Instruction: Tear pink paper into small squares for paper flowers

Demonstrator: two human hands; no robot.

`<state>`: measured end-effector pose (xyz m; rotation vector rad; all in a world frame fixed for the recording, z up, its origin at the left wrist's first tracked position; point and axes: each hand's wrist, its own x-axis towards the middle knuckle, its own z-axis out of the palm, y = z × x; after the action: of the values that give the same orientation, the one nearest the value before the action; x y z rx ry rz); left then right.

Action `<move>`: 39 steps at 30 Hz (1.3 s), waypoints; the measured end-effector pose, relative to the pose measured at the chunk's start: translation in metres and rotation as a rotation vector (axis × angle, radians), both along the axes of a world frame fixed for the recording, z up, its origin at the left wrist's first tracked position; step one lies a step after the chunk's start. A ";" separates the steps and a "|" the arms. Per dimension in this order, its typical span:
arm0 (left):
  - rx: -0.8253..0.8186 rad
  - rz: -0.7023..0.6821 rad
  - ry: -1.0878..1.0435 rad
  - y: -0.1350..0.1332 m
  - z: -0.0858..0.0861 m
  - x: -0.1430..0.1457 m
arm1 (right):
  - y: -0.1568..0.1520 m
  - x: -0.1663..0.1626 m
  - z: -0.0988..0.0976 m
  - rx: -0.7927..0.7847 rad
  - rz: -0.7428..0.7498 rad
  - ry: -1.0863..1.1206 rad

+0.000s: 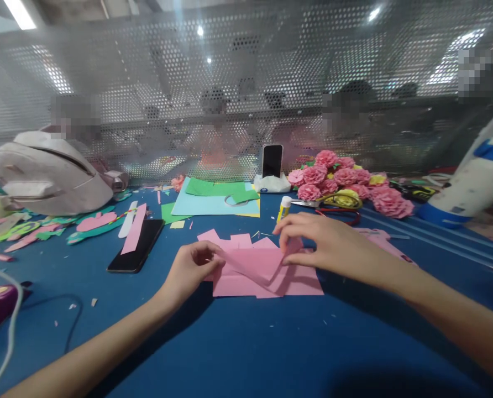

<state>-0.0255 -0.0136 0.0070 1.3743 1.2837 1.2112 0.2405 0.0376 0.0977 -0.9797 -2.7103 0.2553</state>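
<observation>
Pink paper sheets (267,279) stacked flat on blue table, top sheet partly lifted, folded diagonally

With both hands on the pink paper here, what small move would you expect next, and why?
Probably pressing the lifted flap flat. The left hand pinches the left edge of a pink paper sheet while the right hand holds its right side; the sheet is raised above the pink paper pile, not yet creased.
</observation>
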 end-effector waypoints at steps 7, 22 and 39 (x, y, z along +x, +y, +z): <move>0.021 0.037 -0.055 -0.002 -0.011 -0.002 | -0.018 -0.021 0.010 0.050 0.121 -0.099; 0.057 -0.044 -0.029 -0.008 -0.014 -0.004 | 0.014 -0.050 -0.040 0.100 0.128 -0.124; -0.038 0.008 -0.034 -0.008 -0.013 -0.003 | 0.015 -0.053 -0.041 0.074 -0.007 -0.031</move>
<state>-0.0287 -0.0216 -0.0061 1.3171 1.2833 1.2042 0.1875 0.0529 0.0569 -0.9805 -2.7222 0.1390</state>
